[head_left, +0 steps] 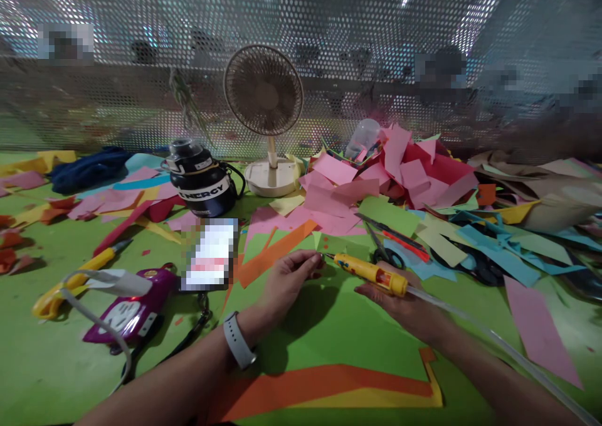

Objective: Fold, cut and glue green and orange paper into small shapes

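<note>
My right hand point(388, 297) is closed round a yellow pen-shaped tool point(360, 270) with a thin dark metal tip and a small window near its back end. A pale cord point(470, 318) runs from its rear towards the lower right. The tip points left at my left hand point(296, 278), whose thumb and fingers are pinched together beside it. Whatever lies in that pinch is too small to make out. Both hands are over a green paper sheet point(348, 338). Orange and yellow paper strips point(329, 388) lie along its near edge.
Behind the hands stand a fan point(270, 178), a dark bottle point(202, 191) and a heap of pink paper point(399, 175). Black scissors point(390, 256) lie right among paper strips. To the left are a phone point(211, 253), a purple device point(138, 310) and a yellow-handled tool point(96, 263).
</note>
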A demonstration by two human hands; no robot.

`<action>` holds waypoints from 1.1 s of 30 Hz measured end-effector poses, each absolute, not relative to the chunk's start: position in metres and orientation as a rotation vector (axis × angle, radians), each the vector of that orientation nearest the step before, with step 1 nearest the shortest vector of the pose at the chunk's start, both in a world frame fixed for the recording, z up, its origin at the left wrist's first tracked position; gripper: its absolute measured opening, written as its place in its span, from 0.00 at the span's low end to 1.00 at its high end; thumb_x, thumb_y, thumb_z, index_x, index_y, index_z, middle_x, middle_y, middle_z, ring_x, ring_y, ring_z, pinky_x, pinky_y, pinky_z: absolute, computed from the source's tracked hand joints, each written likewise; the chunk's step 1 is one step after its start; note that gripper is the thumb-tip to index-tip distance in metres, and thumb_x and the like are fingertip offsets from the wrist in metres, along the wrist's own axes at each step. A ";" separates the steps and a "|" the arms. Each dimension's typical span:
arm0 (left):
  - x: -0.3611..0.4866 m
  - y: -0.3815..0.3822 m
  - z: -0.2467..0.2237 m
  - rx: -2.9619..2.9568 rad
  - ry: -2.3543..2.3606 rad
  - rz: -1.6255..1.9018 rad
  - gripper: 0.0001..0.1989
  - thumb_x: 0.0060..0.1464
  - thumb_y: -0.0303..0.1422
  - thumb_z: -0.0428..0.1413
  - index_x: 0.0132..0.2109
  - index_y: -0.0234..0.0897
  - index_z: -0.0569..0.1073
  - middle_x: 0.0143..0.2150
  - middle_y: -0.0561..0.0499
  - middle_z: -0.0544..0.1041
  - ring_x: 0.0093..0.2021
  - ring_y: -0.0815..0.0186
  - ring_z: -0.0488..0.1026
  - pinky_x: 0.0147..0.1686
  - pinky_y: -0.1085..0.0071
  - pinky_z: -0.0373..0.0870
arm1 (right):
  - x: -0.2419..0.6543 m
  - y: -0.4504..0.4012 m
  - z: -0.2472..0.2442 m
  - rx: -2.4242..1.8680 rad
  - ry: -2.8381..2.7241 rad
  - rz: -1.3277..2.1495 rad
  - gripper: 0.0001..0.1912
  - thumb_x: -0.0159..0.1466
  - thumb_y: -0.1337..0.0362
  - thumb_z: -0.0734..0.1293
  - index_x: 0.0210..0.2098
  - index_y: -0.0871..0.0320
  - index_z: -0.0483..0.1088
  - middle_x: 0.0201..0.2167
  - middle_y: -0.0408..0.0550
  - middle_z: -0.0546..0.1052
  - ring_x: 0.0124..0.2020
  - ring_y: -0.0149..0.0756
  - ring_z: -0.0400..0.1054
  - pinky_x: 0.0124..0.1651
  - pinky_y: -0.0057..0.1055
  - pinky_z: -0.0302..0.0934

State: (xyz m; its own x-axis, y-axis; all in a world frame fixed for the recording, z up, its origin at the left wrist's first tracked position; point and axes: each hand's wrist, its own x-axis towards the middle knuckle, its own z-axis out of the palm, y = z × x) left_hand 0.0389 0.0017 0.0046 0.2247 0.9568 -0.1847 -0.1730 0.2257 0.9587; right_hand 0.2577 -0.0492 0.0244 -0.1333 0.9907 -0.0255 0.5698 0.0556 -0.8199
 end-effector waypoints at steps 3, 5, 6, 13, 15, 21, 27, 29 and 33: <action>0.039 0.002 0.005 1.007 1.009 0.996 0.09 0.46 0.40 0.64 0.32 0.39 0.80 0.30 0.49 0.79 0.31 0.65 0.73 0.35 0.69 0.70 | 0.258 -0.050 0.024 -1.575 -1.784 0.916 0.19 0.61 0.49 0.67 0.26 0.54 0.59 0.20 0.37 0.61 0.22 0.29 0.54 0.23 0.27 0.49; 0.039 0.001 0.005 1.011 1.012 0.994 0.10 0.47 0.40 0.64 0.32 0.39 0.80 0.30 0.49 0.79 0.31 0.64 0.73 0.35 0.68 0.70 | 0.259 -0.050 0.023 -1.568 -1.790 0.919 0.18 0.62 0.49 0.67 0.26 0.54 0.60 0.20 0.38 0.62 0.22 0.29 0.54 0.23 0.28 0.50; 0.039 0.001 0.006 1.011 1.015 0.993 0.10 0.47 0.40 0.64 0.32 0.39 0.80 0.30 0.49 0.79 0.31 0.64 0.73 0.35 0.68 0.70 | 0.259 -0.050 0.022 -1.573 -1.785 0.921 0.18 0.61 0.50 0.67 0.26 0.55 0.61 0.20 0.38 0.62 0.22 0.29 0.55 0.24 0.28 0.50; 0.040 0.000 0.006 0.985 1.010 0.996 0.10 0.45 0.40 0.65 0.32 0.39 0.80 0.30 0.50 0.79 0.29 0.66 0.72 0.34 0.70 0.70 | 0.258 -0.050 0.023 -1.570 -1.744 0.967 0.19 0.60 0.49 0.68 0.25 0.54 0.59 0.21 0.38 0.62 0.22 0.30 0.56 0.24 0.28 0.51; 0.040 0.001 0.006 0.988 1.008 0.997 0.11 0.45 0.41 0.65 0.32 0.38 0.80 0.30 0.50 0.79 0.29 0.66 0.72 0.34 0.70 0.69 | 0.258 -0.050 0.024 -1.576 -1.743 0.966 0.19 0.60 0.49 0.68 0.26 0.54 0.59 0.21 0.38 0.62 0.22 0.31 0.55 0.24 0.29 0.50; 0.039 0.001 0.006 1.015 1.019 0.994 0.11 0.45 0.41 0.65 0.32 0.38 0.80 0.30 0.49 0.79 0.30 0.65 0.72 0.35 0.69 0.70 | 0.259 -0.050 0.023 -1.578 -1.758 0.938 0.18 0.61 0.50 0.67 0.26 0.54 0.59 0.20 0.37 0.61 0.22 0.30 0.54 0.23 0.28 0.50; 0.039 0.002 0.007 1.174 1.031 1.081 0.10 0.46 0.40 0.63 0.31 0.39 0.80 0.30 0.50 0.77 0.31 0.64 0.71 0.34 0.68 0.71 | 0.259 -0.051 0.022 -1.576 -1.788 0.888 0.19 0.61 0.49 0.68 0.26 0.54 0.59 0.20 0.37 0.63 0.22 0.30 0.56 0.24 0.28 0.52; 0.039 0.002 0.008 1.233 1.024 1.126 0.09 0.46 0.40 0.63 0.31 0.39 0.80 0.30 0.50 0.76 0.31 0.64 0.71 0.33 0.68 0.71 | 0.259 -0.051 0.020 -1.568 -1.793 0.880 0.18 0.62 0.50 0.67 0.26 0.54 0.59 0.19 0.37 0.63 0.22 0.30 0.57 0.24 0.28 0.52; 0.038 0.003 0.007 1.236 1.027 1.174 0.09 0.47 0.40 0.63 0.32 0.39 0.80 0.31 0.50 0.76 0.32 0.65 0.72 0.34 0.69 0.71 | 0.258 -0.050 0.024 -1.556 -1.873 0.850 0.18 0.63 0.50 0.66 0.26 0.54 0.60 0.19 0.37 0.64 0.20 0.29 0.57 0.22 0.27 0.51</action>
State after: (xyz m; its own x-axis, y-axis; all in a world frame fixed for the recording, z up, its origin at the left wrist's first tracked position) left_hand 0.0377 0.0028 0.0068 0.1356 0.9898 0.0439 -0.0877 -0.0322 0.9956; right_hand 0.2582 -0.0503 0.0240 -0.1737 0.9846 0.0205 0.6331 0.1276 -0.7635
